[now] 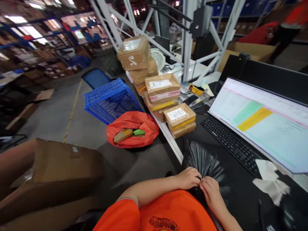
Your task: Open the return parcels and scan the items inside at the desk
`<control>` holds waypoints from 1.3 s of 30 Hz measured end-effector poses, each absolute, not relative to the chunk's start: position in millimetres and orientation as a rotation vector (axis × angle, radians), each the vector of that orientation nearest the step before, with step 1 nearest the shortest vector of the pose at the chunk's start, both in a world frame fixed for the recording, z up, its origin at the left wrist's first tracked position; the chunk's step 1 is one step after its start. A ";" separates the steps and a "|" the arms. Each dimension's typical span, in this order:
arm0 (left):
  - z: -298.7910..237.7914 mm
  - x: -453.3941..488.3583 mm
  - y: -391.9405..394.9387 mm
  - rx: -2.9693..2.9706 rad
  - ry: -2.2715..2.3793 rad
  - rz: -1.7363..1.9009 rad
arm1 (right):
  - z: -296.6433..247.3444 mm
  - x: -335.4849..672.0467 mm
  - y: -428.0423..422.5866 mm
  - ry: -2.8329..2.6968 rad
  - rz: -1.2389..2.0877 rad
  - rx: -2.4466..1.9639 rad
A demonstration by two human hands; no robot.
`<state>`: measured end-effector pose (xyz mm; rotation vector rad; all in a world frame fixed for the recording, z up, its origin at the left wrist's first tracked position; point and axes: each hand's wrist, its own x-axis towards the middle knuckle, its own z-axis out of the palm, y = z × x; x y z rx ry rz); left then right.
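Head view, single frame. Fan of black plastic bags (204, 157) lies on the table (168, 134) at its near-left corner, gathered end toward the body, spread end pointing at the keyboard (228, 141). Risk, as a judgement: the film looks thin and slick, and black on a black top, so the pinch could take several sheets at once or slip off altogether. A hard tug might drag the whole fan over the near edge, since it sits right at the corner. Left hand (190, 178) and right hand (211, 191) meet at the gathered end, knuckles touching. Fingers of both are curled in tight, tips pressed onto the bunched film in a pinch, not spread. How many sheets sit between the tips cannot be told, as the ends are hidden under the knuckles. Outward: white crumpled paper (269, 179) to the right of the hands, apart from the bags. Monitor (262, 128) stands behind the keyboard, lit. Stacked cardboard parcels (168, 106) run along the left edge toward the far end, some leaning. Off the table, on the floor, are an orange sack (132, 128) just beside the left edge and a blue crate (108, 99) behind it.
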<state>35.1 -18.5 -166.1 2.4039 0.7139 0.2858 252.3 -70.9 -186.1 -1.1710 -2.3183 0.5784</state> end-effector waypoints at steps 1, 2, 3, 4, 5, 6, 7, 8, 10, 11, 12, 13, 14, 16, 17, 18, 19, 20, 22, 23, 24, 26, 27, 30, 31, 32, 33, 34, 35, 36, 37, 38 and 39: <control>-170.0 37.8 -18.3 2.409 0.712 0.291 | -192.3 253.5 -72.2 -2.328 0.573 -1.162; -173.5 39.0 -18.6 2.407 0.713 0.298 | -197.0 254.2 -74.2 -2.326 0.572 -1.171; -176.8 39.0 -19.4 2.399 0.716 0.306 | -200.1 254.3 -76.7 -2.313 0.578 -1.196; -180.1 38.0 -20.6 2.387 0.717 0.312 | -201.5 253.6 -79.6 -2.294 0.593 -1.227; -183.5 36.3 -22.1 2.376 0.713 0.309 | -201.4 252.0 -82.5 -2.275 0.621 -1.256; -187.0 34.4 -23.8 2.368 0.705 0.294 | -200.2 249.6 -85.1 -2.259 0.660 -1.274; -190.7 32.5 -25.5 2.362 0.696 0.269 | -198.4 246.6 -86.9 -2.254 0.709 -1.277; -194.3 31.0 -27.0 2.358 0.684 0.236 | -196.2 243.3 -87.7 -2.259 0.761 -1.264; -200.3 29.1 -29.0 2.351 0.663 0.165 | -193.6 237.2 -86.7 -2.283 0.849 -1.232; -202.1 28.3 -29.4 2.346 0.652 0.134 | -193.9 234.9 -85.3 -2.298 0.876 -1.222; -202.7 27.5 -29.3 2.342 0.637 0.111 | -195.9 233.4 -83.8 -2.319 0.894 -1.209; -202.0 26.3 -28.6 2.340 0.615 0.096 | -199.5 232.9 -82.6 -2.353 0.911 -1.183; -199.9 24.7 -27.2 2.336 0.590 0.089 | -204.4 233.3 -81.9 -2.397 0.915 -1.133; -192.2 20.4 -23.1 2.333 0.533 0.084 | -216.0 237.1 -82.4 -2.490 0.888 -0.959; -187.2 18.1 -20.5 2.339 0.514 0.082 | -221.0 240.3 -83.3 -2.515 0.862 -0.881; -181.9 15.9 -17.9 2.351 0.501 0.080 | -224.3 244.0 -83.9 -2.515 0.842 -0.851; -176.8 14.0 -15.5 2.369 0.493 0.078 | -225.4 248.1 -84.0 -2.489 0.837 -0.882; -172.2 12.5 -13.5 2.391 0.493 0.080 | -224.0 251.9 -82.9 -2.438 0.848 -0.957; -165.7 10.4 -11.7 2.440 0.515 0.106 | -215.0 257.4 -77.6 -2.322 0.875 -1.110; -163.7 9.6 -12.1 2.463 0.535 0.127 | -209.0 258.3 -73.7 -2.289 0.874 -1.142; -162.6 8.8 -13.3 2.485 0.562 0.149 | -203.3 258.0 -69.8 -2.285 0.863 -1.138; -161.8 7.0 -17.6 2.522 0.645 0.184 | -195.4 254.7 -63.2 -2.347 0.829 -1.097; -161.9 6.0 -20.2 2.534 0.689 0.196 | -193.9 252.5 -61.0 -2.392 0.817 -1.081; -162.7 3.0 -26.7 2.547 0.800 0.216 | -195.5 246.6 -58.6 -2.493 0.792 -1.026; -163.3 2.5 -27.9 2.545 0.817 0.217 | -195.8 244.9 -58.7 -2.514 0.785 -1.010; -164.4 2.3 -28.7 2.537 0.820 0.213 | -195.0 243.0 -59.2 -2.533 0.784 -0.998; -165.9 2.5 -29.2 2.521 0.817 0.204 | -192.8 240.6 -60.1 -2.551 0.790 -0.992; -167.9 2.9 -29.6 2.498 0.809 0.190 | -189.3 237.6 -61.4 -2.570 0.802 -0.988; -170.2 3.4 -29.9 2.473 0.796 0.172 | -184.7 234.0 -63.2 -2.588 0.820 -0.988; -172.5 4.0 -30.2 2.448 0.776 0.154 | -179.6 230.0 -65.4 -2.602 0.838 -0.992; -174.6 4.4 -30.4 2.425 0.751 0.138 | -174.6 226.0 -67.8 -2.612 0.847 -1.001; -176.1 4.6 -30.4 2.405 0.724 0.125 | -170.4 222.6 -70.2 -2.620 0.848 -1.015; -176.7 4.6 -30.2 2.389 0.693 0.119 | -167.4 220.6 -72.3 -2.630 0.842 -1.020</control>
